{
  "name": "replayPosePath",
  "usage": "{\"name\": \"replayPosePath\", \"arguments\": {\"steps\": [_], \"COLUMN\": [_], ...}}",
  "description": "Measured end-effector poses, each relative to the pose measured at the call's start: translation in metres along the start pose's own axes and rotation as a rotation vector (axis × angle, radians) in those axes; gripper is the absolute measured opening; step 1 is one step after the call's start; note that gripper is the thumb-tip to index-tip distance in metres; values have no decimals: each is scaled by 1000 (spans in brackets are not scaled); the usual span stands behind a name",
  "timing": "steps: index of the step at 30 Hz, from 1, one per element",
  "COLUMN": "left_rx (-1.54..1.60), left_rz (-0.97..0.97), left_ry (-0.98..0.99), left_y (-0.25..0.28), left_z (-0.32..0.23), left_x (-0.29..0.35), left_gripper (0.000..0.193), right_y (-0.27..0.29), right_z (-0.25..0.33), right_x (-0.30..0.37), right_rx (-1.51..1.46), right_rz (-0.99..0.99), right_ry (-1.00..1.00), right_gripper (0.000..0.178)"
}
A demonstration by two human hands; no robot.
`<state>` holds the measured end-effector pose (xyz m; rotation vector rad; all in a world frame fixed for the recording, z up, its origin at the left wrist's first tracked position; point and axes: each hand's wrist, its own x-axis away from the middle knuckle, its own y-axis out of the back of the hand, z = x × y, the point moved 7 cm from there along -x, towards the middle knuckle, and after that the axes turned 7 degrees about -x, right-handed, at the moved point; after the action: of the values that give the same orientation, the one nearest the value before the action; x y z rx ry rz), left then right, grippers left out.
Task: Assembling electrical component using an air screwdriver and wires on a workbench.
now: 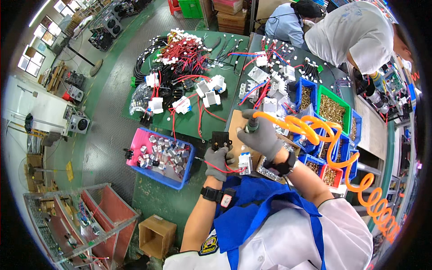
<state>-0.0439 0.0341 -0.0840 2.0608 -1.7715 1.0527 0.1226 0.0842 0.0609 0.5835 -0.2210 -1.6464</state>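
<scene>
My left hand point(218, 163), in a grey glove, is closed on a black rectangular terminal block point(220, 138) at the edge of a brown board point(236, 128). In my gloved right hand point(263, 138) is an air screwdriver point(252, 124), held over the board to the right of the block. An orange coiled hose point(310, 132) runs from the tool toward the lower right. Close to my body lies a white circuit breaker point(245, 163), with a red wire point(220, 168) stretching from it past my left hand. The screwdriver's tip is hidden from view.
A blue bin point(185, 178) of small white-grey parts stands at left. Wire bundles point(177, 54) and white breakers point(209, 99) cover the far table. Right of me are a green bin point(345, 106) of brass screws and several blue bins point(306, 82). Two people point(351, 36) work beyond.
</scene>
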Motion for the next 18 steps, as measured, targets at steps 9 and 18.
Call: {"name": "replayPosePath", "arguments": {"steps": [9, 18], "left_rx": [11, -75], "left_rz": [-33, -70], "left_ry": [26, -41], "left_y": [5, -7], "left_z": [2, -5], "left_x": [5, 10], "left_gripper": [17, 18], "right_y": [-23, 27], "right_z": [-43, 4], "right_x": [59, 61], "right_rx": [-167, -538], "right_rz": [-142, -59], "right_ry": [82, 171], "right_gripper": [49, 30]}}
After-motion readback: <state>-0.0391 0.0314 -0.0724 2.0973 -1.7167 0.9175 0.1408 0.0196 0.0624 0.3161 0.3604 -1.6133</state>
